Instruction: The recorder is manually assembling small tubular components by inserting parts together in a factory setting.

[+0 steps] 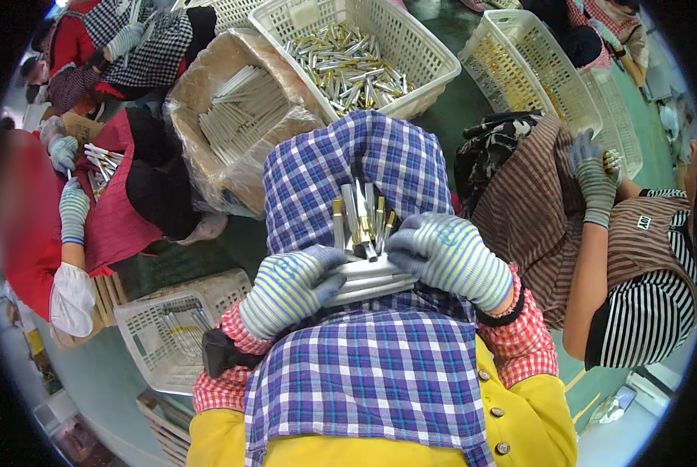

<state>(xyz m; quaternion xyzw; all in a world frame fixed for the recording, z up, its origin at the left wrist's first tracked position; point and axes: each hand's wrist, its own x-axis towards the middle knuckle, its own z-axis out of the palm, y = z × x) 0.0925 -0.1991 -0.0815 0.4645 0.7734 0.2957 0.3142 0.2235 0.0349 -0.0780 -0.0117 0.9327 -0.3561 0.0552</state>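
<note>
In the head view, a white crate [434, 71] is standing at twelve o'clock, a plastic-lined carton [183, 101] at eleven. On the checked apron [305, 187], metal tubes [351, 208] are lying, white sticks [373, 285] partly covering their near ends. At the dial's centre, left hand [287, 288] and right hand [451, 255] are holding these sticks, fingers bent, nearly closed around opposite ends.

Matt, ribby knitted cloth covers the left hand [292, 284] and right hand [448, 255], against white tubes [370, 283] that look like smooth plastic with a faint sheen. Glossy, metallic-looking silver and gold pieces [361, 214] rest on the matt woven cloth of the checked apron [364, 381]. The white basket [414, 47] looks like moulded, perforated plastic, while crinkled, shiny clear film [243, 193] lines the box, and the slatted crate [160, 426] looks like dull, bare wood.
</note>
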